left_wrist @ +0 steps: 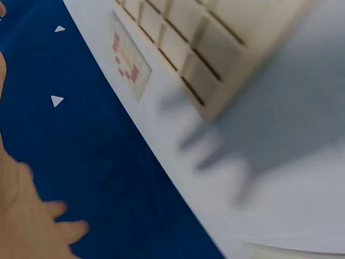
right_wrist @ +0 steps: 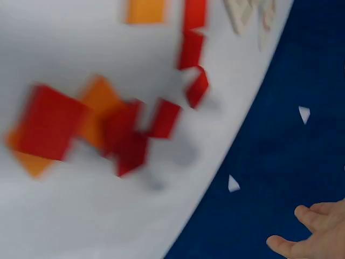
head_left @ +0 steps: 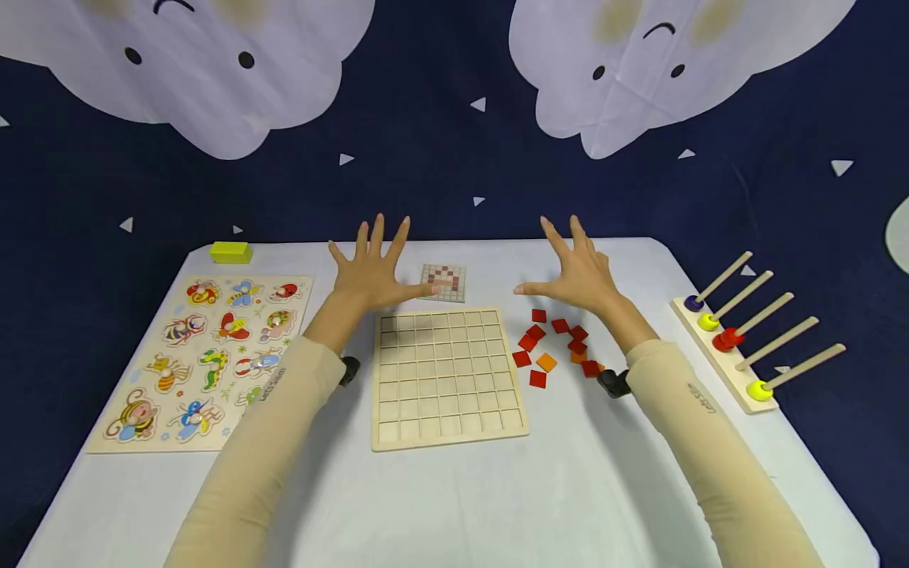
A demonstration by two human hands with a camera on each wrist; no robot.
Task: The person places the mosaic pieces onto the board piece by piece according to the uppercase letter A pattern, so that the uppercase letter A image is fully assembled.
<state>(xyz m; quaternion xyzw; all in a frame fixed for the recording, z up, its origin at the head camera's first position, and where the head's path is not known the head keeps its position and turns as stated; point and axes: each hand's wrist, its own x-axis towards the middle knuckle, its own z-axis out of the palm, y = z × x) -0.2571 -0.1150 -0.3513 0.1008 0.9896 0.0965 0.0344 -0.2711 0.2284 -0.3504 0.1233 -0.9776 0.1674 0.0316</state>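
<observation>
Both hands are held up above the table, fingers spread and holding nothing. My left hand (head_left: 371,276) is over the far left corner of a wooden grid board (head_left: 447,375), its thumb overlapping a small pattern card (head_left: 453,293) in the head view. To the right, my right hand (head_left: 578,276) hovers behind a loose group of red square tiles (head_left: 537,379) and orange square tiles (head_left: 546,362). The board's squares hold no tiles. In the left wrist view the card (left_wrist: 129,59) shows a red and orange pattern. The right wrist view has the red tiles (right_wrist: 51,123) blurred, some overlapping orange ones.
A wooden insect puzzle (head_left: 234,347) lies at the left, partly behind the left sleeve. A yellow block (head_left: 231,252) stands at the far left corner. Along the right edge is a peg stand (head_left: 724,355) with coloured rings. A dark blue cloth (head_left: 426,189) hangs behind the table.
</observation>
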